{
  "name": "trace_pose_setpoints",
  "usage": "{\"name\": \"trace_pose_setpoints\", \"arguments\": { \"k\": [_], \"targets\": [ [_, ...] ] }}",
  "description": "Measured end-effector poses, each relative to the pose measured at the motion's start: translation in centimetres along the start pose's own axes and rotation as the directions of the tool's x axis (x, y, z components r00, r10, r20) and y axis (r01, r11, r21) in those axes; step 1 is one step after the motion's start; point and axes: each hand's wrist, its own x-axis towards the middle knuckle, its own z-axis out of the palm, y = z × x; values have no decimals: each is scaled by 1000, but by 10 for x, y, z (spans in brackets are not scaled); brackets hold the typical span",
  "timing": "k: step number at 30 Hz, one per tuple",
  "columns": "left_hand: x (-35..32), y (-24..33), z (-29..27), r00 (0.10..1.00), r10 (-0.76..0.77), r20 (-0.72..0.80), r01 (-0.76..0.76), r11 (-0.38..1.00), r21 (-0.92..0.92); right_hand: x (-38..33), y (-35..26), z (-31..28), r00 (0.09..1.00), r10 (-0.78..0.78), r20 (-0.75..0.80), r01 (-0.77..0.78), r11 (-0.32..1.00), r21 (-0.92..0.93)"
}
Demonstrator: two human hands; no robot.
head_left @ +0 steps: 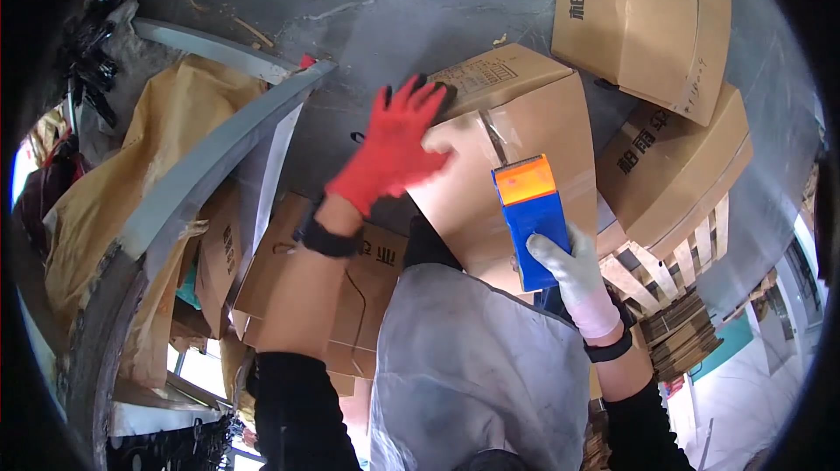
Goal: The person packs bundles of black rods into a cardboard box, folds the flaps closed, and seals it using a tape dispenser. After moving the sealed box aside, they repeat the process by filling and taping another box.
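Note:
My left hand (pixel 394 146), in a red glove, lies flat on the top left corner of a brown cardboard box (pixel 525 112) in front of me. My right hand (pixel 573 274), in a white glove, grips a blue tool with an orange top (pixel 531 213), a tape dispenser by its shape, held upright against the box's near face. A strip of clear tape runs down the middle seam of the box. A grey apron covers my chest below the box.
Two more closed cardboard boxes (pixel 647 16) (pixel 678 165) lie to the right on a wooden pallet (pixel 674 261). Flattened cardboard (pixel 297 287) is stacked at lower left. A grey metal rail (pixel 219 156) and brown paper sacks (pixel 114 200) stand to the left. The floor is grey concrete (pixel 385 7).

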Motion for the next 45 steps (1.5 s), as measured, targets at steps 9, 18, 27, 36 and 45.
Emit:
{"name": "trace_pose_setpoints", "arguments": {
  "k": [9,18,27,36,45],
  "targets": [
    [15,52,28,828,-260,-498,478,791,382,-9,-5,15,999,34,6,-33,998,-48],
    [14,17,14,992,-40,-120,48,997,64,30,32,-13,1000,2,-10,-4,986,-169],
    [77,60,50,923,-274,-272,364,851,378,13,15,-1,987,77,141,-76,997,-10],
    [57,48,19,997,-36,-69,66,864,500,-91,200,-123,997,-52,51,63,968,-241],
    [80,35,42,960,149,-238,108,586,803,-134,391,-209,980,184,-78,-199,935,-294]
  ]
}}
